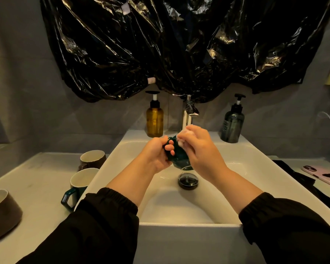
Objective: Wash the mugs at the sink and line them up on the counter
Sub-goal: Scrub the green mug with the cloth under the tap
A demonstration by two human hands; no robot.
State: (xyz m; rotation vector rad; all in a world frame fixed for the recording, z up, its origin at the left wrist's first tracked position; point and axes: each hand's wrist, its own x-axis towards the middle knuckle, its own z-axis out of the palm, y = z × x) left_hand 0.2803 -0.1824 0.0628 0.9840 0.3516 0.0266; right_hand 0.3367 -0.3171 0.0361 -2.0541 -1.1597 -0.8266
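Observation:
A dark green mug [179, 159] is held over the white sink [255, 164], just below the chrome tap [188, 115]. My left hand [156, 155] grips it by the handle, fingers through the loop. My right hand [196, 147] covers the mug's right side, its fingers soapy with white foam. Most of the mug is hidden between the two hands. On the counter to the left stand three more mugs: a brown one [92, 159], a green one with an angular handle [80, 181], and a brown one [2, 210] at the left edge.
An amber pump bottle [154, 119] and a dark grey pump bottle [232, 124] stand on the sink's back rim. The black drain plug [188, 181] sits in the basin. Black plastic sheeting [179, 44] hangs above. A phone in a pink case [322, 176] and a black cloth [305, 185] lie to the right.

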